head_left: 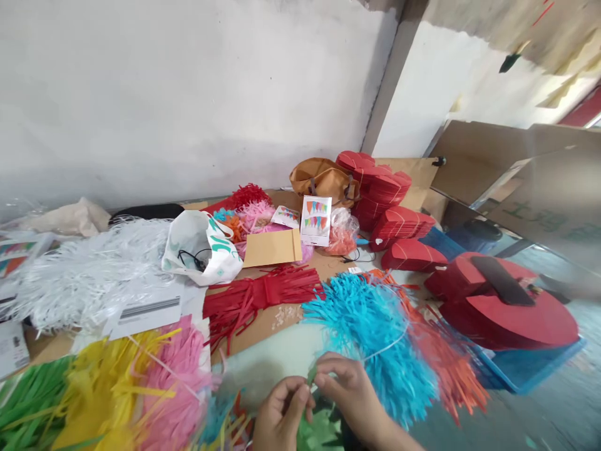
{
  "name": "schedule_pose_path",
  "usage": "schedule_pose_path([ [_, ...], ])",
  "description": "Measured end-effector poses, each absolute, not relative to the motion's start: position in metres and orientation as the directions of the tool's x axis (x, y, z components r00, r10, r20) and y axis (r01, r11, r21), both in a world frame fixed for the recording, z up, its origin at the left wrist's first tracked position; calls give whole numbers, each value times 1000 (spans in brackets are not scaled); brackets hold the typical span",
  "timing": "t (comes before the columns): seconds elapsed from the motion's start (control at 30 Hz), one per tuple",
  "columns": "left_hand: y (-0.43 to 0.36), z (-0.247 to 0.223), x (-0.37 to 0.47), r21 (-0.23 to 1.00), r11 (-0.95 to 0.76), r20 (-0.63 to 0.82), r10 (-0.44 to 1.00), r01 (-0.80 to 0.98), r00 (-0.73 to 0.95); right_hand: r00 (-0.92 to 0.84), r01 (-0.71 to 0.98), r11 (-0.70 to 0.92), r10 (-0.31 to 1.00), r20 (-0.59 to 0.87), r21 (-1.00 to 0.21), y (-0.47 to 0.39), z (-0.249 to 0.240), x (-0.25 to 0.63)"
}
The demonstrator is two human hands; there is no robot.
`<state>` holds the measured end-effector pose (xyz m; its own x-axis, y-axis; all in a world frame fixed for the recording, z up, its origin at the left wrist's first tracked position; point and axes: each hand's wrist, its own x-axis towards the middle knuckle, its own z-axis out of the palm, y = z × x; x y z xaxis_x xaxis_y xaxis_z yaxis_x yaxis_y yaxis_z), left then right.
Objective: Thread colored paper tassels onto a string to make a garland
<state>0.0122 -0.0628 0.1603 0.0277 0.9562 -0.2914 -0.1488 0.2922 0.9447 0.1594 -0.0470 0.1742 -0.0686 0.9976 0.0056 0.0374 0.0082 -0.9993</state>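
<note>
My left hand (pixel 282 410) and my right hand (pixel 346 383) are close together at the bottom middle, fingertips pinched on a small green paper piece (pixel 312 374). Below them hangs more green fringed paper (pixel 321 431), partly hidden by my fingers; I cannot tell how it joins the pinched part. To the right of my right hand lies a large bunch of blue paper fringe (pixel 375 332), with a thin white string (pixel 387 344) across it. Red paper fringe tied at its middle (pixel 265 291) rests farther back, and orange fringe (pixel 446 360) lies beyond the blue.
Green (pixel 32 398), yellow (pixel 103 388), pink (pixel 173 388) and white fringe (pixel 94 269) cover the left side. A white bag (pixel 201 247), cardboard piece (pixel 272 248) and printed card (pixel 316 220) stand behind. Red stacks (pixel 399 225) and a blue crate (pixel 530 369) are at the right.
</note>
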Motion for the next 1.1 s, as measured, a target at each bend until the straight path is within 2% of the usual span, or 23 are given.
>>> schedule_pose_path([
  [0.13, -69, 156, 10, 983, 181, -181, 983, 18, -8, -31, 85, 48, 998, 46, -995, -52, 174, 156],
  [0.17, -70, 154, 10, 991, 112, -109, 993, 77, -43, -26, 107, 72, 997, 70, -992, -53, 174, 155],
  [0.23, -71, 152, 10, 971, -103, 132, 983, 216, -127, -17, 165, 167, 986, 166, -972, -55, 176, 154],
  [0.33, -67, 155, 7, 791, -451, 533, 840, 414, -103, 2, 251, 347, 933, 359, -904, -59, 176, 152],
  [0.4, -61, 159, 1, 637, -591, 665, 746, 495, 36, -3, 293, 418, 900, 437, -860, -61, 175, 151],
  [0.53, -50, 167, -13, 432, -710, 728, 639, 556, 248, -44, 347, 478, 868, 495, -807, -63, 175, 150],
  [0.67, -46, 168, -19, 356, -757, 755, 578, 548, 308, -67, 362, 505, 852, 518, -784, -61, 178, 151],
  [0.87, -45, 167, -17, 349, -762, 774, 563, 545, 291, -114, 366, 529, 842, 527, -765, -58, 181, 153],
  [1.1, -49, 167, -12, 428, -719, 745, 624, 548, 236, -125, 383, 492, 866, 484, -782, -58, 182, 155],
])
